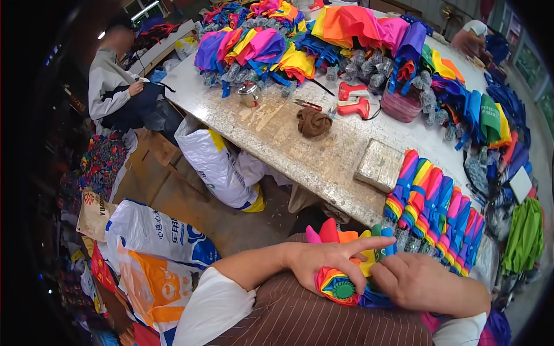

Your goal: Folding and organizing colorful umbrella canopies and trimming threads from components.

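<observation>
A partly rolled rainbow umbrella [329,279] lies across my lap, its round green end cap [343,289] toward me. My left hand [323,260] wraps round it near the cap, with the index finger stretched to the right. Loose panel edges in pink, red, orange, yellow and blue stick up behind that hand. My right hand [411,282] is closed against the umbrella's right side, knuckles up. What its curled fingers pinch is hidden. Just beyond the right hand, several rolled rainbow umbrellas [424,193] lie side by side on the table edge.
On the worktable [259,127] are a wrapped block [380,165], a brown cloth [314,122], a metal canister [249,93] and red-and-white gun-shaped tools [353,108]. Umbrella heaps [352,26] line its far side. White sacks [210,167] stand left. A person [115,86] stands far left, another [470,43] far right.
</observation>
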### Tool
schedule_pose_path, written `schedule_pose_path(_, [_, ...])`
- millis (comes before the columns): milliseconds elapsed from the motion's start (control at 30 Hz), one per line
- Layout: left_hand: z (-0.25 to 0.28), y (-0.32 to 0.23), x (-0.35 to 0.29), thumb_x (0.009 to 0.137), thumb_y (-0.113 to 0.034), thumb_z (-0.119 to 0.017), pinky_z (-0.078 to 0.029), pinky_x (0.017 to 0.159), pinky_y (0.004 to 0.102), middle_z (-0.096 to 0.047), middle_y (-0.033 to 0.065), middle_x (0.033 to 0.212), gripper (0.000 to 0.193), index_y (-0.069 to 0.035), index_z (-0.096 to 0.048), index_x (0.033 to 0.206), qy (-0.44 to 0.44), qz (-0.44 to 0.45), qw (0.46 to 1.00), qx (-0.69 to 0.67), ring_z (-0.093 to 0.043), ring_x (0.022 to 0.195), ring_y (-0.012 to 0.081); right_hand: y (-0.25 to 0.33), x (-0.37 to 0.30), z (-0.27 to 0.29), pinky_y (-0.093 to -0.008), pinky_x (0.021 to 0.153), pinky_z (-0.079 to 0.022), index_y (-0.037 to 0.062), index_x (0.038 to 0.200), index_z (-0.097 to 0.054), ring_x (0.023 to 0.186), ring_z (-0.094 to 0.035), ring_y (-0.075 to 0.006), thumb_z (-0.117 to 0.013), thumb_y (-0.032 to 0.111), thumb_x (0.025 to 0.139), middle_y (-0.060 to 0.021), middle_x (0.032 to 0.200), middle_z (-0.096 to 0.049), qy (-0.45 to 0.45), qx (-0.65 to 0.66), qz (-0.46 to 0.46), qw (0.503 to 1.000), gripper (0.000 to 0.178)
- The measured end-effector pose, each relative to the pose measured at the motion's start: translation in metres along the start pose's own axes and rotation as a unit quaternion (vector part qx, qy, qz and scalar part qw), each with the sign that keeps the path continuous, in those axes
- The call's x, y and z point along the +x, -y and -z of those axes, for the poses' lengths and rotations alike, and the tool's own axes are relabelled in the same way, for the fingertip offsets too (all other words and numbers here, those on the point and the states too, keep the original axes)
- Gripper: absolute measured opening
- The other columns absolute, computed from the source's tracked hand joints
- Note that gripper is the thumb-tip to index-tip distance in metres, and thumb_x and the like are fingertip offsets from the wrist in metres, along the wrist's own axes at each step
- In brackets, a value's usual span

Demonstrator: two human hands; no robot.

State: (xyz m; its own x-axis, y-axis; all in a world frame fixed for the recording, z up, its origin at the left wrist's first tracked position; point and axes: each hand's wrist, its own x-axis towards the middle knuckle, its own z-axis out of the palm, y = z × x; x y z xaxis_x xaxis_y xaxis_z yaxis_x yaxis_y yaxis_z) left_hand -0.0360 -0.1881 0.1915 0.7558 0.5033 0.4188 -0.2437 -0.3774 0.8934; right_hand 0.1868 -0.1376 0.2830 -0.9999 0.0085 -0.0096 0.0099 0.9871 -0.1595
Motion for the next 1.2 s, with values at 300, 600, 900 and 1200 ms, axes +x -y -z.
schedule_pose_path(300, [-0.002,0.010,-0.014,0.071,-0.016,-0.075,-0.036,0.102,0.0411,-0.049,0.0173,0.128,0.041,-0.010,-0.060,0.109,-0.056,-0.003,0.998,0.038,-0.046,0.123,0.0324,-0.032,0.002,0.005,-0.0286,0.053,-0.048,0.0053,0.088,-0.061,0.066,-0.061,-0.0159,-0.067,0.016,0.079,-0.0027,0.077,-0.060,-0.069,0.183,0.023,0.980,0.015])
schedule_pose_path(600, [0.085,-0.037,0.058,0.073,-0.007,-0.073,-0.045,0.086,0.0266,-0.054,0.0046,0.103,0.045,-0.005,-0.048,0.111,-0.378,-0.118,0.908,0.140,-0.054,0.095,0.0112,-0.093,0.076,-0.028,-0.0355,0.102,-0.039,0.0032,0.129,-0.048,0.116,-0.051,-0.0198,-0.077,0.031,0.071,-0.0072,0.125,-0.054,-0.307,0.757,-0.200,0.542,0.071])
schedule_pose_path(900, [0.066,-0.027,0.065,0.066,-0.018,-0.075,-0.047,0.084,0.0287,-0.058,0.0040,0.099,0.089,-0.003,-0.028,0.140,-0.336,-0.029,0.937,-0.087,-0.057,0.092,0.0103,-0.049,0.084,-0.049,-0.0332,0.074,-0.055,0.0073,0.122,-0.050,0.089,-0.061,-0.0209,-0.045,0.030,0.097,-0.0103,0.109,-0.058,-0.361,0.789,-0.161,0.470,0.034])
schedule_pose_path(1200, [0.057,-0.001,0.068,0.073,-0.016,-0.067,-0.056,0.078,0.0461,-0.057,0.0188,0.099,0.074,-0.009,-0.031,0.138,-0.341,-0.143,0.910,-0.188,-0.064,0.086,0.0325,-0.107,0.052,-0.130,-0.0351,0.095,-0.044,0.0005,0.130,-0.044,0.112,-0.054,-0.0199,-0.080,0.032,0.068,-0.0114,0.122,-0.056,0.019,0.926,0.094,0.366,0.079])
